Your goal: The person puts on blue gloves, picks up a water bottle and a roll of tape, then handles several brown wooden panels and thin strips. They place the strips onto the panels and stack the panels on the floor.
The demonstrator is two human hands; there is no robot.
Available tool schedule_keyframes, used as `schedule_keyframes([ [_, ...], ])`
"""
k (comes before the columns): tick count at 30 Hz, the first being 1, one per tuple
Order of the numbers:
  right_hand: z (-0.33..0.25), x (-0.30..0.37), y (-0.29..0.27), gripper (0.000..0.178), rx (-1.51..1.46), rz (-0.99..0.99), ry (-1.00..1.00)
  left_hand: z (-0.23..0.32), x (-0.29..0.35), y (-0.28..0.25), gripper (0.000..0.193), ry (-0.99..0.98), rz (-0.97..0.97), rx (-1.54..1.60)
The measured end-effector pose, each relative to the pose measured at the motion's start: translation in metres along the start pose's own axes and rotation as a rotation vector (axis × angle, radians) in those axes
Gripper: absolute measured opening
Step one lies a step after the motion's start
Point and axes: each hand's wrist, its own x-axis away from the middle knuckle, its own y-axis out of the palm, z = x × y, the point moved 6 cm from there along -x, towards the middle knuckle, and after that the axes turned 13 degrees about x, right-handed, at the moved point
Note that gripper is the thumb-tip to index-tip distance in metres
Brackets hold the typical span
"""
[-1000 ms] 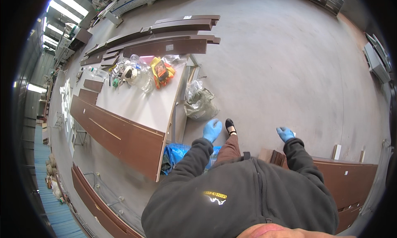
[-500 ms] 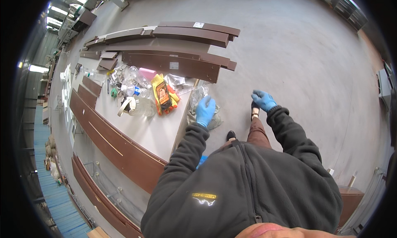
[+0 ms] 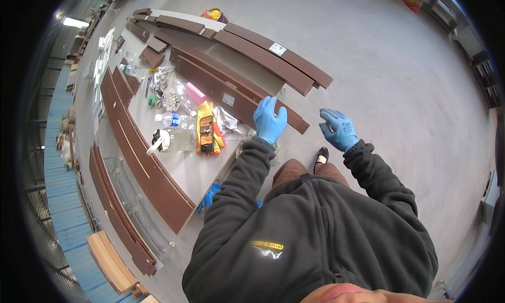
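Observation:
My left hand point(image 3: 270, 121), in a blue glove, is raised over the near end of a long brown board point(image 3: 239, 104). Its thumb stands off from the fingers and nothing is in it; whether it touches the board I cannot tell. Also gloved in blue, my right hand point(image 3: 339, 130) hangs in the air above the floor to the right, empty, its thumb apart from its bent fingers. Left of my left hand, on the white tabletop point(image 3: 173, 169), lie yellow-and-orange work gloves point(image 3: 216, 144) with a black phone point(image 3: 206, 134) on them.
A clear jug point(image 3: 181, 140), a water bottle point(image 3: 173, 120), a pink roll point(image 3: 195, 93) and crumpled foil point(image 3: 226, 121) crowd the table. Two more brown boards point(image 3: 268, 56) run along its far side. Another long brown board point(image 3: 142, 150) edges the left. A bucket point(image 3: 214, 14) stands behind.
My view has turned and come closer to the boards. Both hands have risen and opened wider, the left now over the board's end instead of beside the table corner.

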Motion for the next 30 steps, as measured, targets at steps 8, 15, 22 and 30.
schedule_keyframes([
  [8,0.009,-0.007,0.113,0.071,-0.122,-0.634,0.361,-0.099,-0.074,-0.014,0.101,-0.556,0.260,-0.417],
  [15,0.019,-0.022,0.180,0.053,-0.862,-0.926,0.676,-0.142,-0.100,-0.027,0.121,-0.887,0.225,-0.389],
  [22,0.024,-0.022,0.184,0.047,-0.934,-0.894,0.707,-0.157,-0.101,-0.034,0.121,-0.964,0.146,-0.313],
  [30,0.038,-0.036,0.160,0.065,-0.667,-0.771,0.664,-0.160,-0.104,-0.037,0.109,-0.884,0.155,-0.383],
])
